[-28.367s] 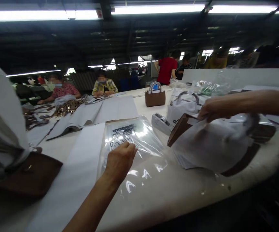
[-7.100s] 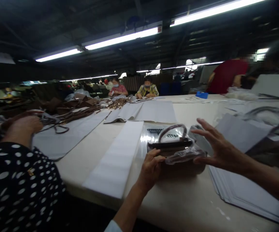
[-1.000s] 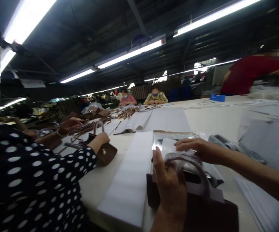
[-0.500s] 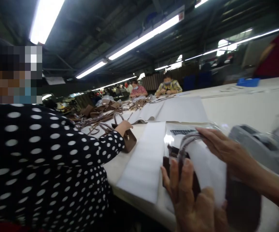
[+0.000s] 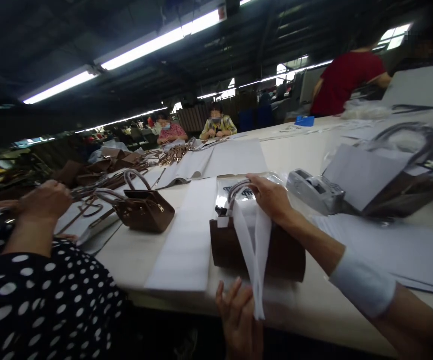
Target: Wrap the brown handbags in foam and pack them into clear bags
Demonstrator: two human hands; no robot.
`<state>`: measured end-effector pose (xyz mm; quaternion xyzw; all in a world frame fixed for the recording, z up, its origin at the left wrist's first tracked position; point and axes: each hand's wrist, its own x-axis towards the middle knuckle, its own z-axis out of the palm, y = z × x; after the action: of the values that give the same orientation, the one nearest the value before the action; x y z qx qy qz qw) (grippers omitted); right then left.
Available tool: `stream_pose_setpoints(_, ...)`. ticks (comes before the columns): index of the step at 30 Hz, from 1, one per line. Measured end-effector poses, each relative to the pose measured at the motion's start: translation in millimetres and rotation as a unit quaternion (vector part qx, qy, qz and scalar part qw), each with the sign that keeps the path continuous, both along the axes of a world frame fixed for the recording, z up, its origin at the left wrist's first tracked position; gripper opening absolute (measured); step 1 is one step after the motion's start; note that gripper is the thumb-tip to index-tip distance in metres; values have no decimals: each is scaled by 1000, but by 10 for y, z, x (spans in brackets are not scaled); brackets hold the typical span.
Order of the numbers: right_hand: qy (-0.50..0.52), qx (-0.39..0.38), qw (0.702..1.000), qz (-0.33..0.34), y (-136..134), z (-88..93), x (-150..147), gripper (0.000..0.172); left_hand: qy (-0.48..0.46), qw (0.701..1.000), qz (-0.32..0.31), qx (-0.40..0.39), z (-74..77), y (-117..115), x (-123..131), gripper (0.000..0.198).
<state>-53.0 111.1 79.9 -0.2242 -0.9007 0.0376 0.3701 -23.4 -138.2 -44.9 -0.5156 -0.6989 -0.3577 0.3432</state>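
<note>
A dark brown handbag (image 5: 284, 255) sits in front of me near the table edge, its wrapped handles (image 5: 235, 192) raised. My right hand (image 5: 272, 197) grips those handles at the top. From the handles a strip of thin white foam sheet (image 5: 252, 240) hangs over the bag's front and narrows downward. At its lower end, below the table edge, my left hand (image 5: 239, 315) has curled fingers on the foam; the thumb is hidden. A small white tag (image 5: 223, 222) shows at the bag's top.
A white foam sheet (image 5: 182, 235) lies left of my bag, and another brown handbag (image 5: 149, 210) stands beyond it. A co-worker's hand (image 5: 46, 200) is at far left. Rightward are a tape dispenser (image 5: 316, 190), paper sheets (image 5: 396, 245) and a wrapped bag (image 5: 404, 185).
My view has swung right. My left hand has moved from the bag's front down to the foam's lower end. The co-worker's hand has left the other handbag.
</note>
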Motion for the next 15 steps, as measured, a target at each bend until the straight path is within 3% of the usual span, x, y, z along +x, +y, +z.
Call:
stream_pose_setpoints(4, -21, -29, 999, 11, 94, -2, -30, 33, 5, 999, 32, -10, -268, 51, -171, 24)
stream_pose_setpoints(8, -31, -47, 998, 15, 161, 14, -57, 34, 25, 997, 43, -63, -387, 180, -311, 10)
stream_pose_setpoints(11, -46, -69, 996, 34, 275, 80, -121, 33, 39, 997, 27, -55, -211, 319, -377, 11)
stream_pose_setpoints(15, -93, -102, 985, 102, 422, 159, -200, 33, 46, 993, -37, -105, 335, 382, -284, 15)
